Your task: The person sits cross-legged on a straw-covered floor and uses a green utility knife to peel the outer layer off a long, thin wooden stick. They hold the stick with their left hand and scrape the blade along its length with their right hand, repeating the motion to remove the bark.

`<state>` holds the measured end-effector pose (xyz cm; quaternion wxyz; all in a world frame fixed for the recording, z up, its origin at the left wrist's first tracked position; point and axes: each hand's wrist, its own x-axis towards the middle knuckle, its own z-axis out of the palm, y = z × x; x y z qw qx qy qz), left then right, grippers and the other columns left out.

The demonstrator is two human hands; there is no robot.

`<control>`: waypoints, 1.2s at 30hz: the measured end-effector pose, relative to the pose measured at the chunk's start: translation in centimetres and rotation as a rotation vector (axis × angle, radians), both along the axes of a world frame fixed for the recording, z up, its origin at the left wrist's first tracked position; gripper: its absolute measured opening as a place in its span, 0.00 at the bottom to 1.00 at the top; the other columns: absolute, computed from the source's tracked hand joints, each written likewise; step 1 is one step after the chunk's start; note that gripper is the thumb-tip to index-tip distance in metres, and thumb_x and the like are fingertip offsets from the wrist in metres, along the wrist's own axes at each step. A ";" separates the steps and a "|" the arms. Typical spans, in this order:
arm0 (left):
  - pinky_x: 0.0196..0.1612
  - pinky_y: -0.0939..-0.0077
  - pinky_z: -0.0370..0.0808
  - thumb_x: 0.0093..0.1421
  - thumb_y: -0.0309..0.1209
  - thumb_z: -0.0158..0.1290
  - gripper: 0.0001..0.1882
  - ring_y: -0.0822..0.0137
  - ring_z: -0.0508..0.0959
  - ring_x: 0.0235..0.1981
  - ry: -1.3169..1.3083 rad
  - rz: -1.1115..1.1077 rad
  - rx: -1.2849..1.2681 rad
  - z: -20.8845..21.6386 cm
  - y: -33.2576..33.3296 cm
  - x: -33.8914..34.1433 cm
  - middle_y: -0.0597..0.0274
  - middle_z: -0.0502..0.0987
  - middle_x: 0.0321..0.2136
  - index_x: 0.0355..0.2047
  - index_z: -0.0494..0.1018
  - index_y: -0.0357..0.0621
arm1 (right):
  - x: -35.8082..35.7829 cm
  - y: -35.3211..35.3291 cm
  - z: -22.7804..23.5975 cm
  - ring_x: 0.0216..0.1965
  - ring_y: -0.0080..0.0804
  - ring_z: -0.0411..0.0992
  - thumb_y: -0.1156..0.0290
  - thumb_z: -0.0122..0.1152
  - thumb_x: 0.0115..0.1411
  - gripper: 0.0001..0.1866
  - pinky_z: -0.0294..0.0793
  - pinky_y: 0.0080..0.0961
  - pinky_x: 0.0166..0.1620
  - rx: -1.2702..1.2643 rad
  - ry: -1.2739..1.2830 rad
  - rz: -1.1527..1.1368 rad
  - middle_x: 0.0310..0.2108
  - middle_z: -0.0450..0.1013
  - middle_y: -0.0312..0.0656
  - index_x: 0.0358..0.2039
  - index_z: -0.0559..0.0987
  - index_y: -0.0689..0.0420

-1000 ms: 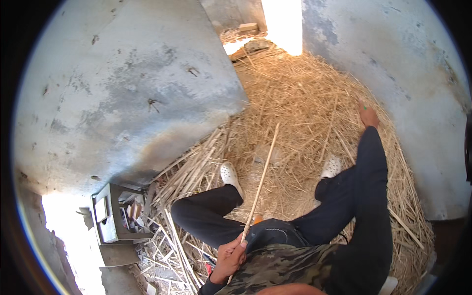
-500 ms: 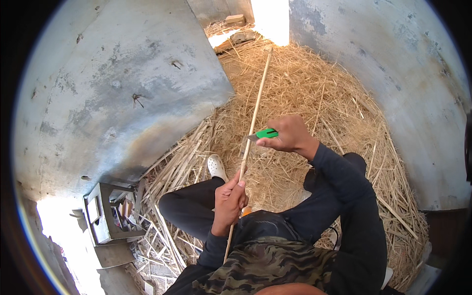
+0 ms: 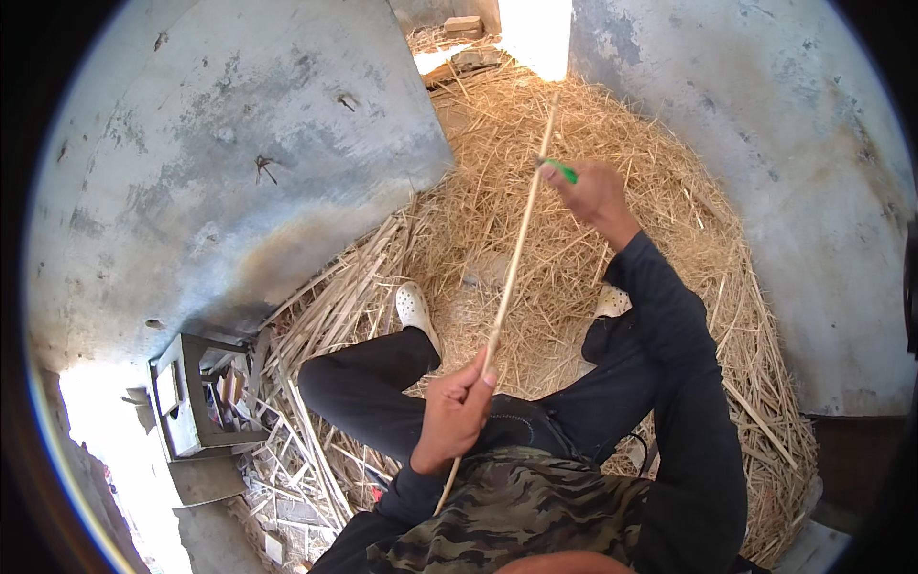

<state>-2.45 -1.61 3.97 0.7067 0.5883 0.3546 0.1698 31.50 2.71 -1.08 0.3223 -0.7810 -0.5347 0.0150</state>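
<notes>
A long, thin pale stick [image 3: 516,253] slants up and away from my lap. My left hand [image 3: 453,411] is closed around its lower part, and the stick's near end comes out below that hand beside my camouflage shirt. Farther up, my right hand [image 3: 595,196] grips a green utility knife [image 3: 559,171]. Its blade lies against the stick or right beside it, near the far end; the contact is too small to make out.
Straw and shavings [image 3: 660,182] cover the floor around my legs, with split strips [image 3: 335,287] heaped at the left. A small wooden cabinet [image 3: 206,392] holding odds and ends stands at lower left. Grey walls [image 3: 258,124] rise on both sides. A brick [image 3: 463,26] lies far off by the bright opening.
My right hand has moved the utility knife up along the stick, away from me. My left hand is a little lower, and the stick's far end has swung slightly right.
</notes>
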 end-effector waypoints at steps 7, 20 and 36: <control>0.20 0.90 0.55 0.65 0.24 0.48 0.22 0.87 0.58 0.18 -0.044 0.054 0.100 -2.0 0.7 -1.0 0.79 0.63 0.19 0.60 0.63 0.35 | -5.4 -0.9 -1.8 0.08 0.25 0.54 0.22 0.38 0.53 0.40 0.54 0.28 0.14 -0.071 -0.141 0.202 0.06 0.57 0.31 0.16 0.80 0.46; 0.20 0.89 0.56 0.65 0.24 0.48 0.23 0.87 0.60 0.18 -0.005 0.025 -0.033 -1.2 0.0 -3.0 0.79 0.63 0.18 0.60 0.63 0.36 | -1.7 0.8 -1.8 0.10 0.19 0.47 0.22 0.28 0.55 0.42 0.45 0.22 0.14 -0.064 -0.069 0.078 0.08 0.50 0.24 0.12 0.70 0.48; 0.27 0.91 0.57 0.67 0.24 0.46 0.22 0.86 0.59 0.26 0.042 -0.135 -0.038 -0.2 -0.3 -4.4 0.77 0.63 0.25 0.60 0.62 0.33 | 12.4 1.7 -6.5 0.11 0.29 0.64 0.21 0.38 0.51 0.41 0.60 0.31 0.15 0.124 -0.477 -0.052 0.07 0.59 0.34 0.10 0.62 0.51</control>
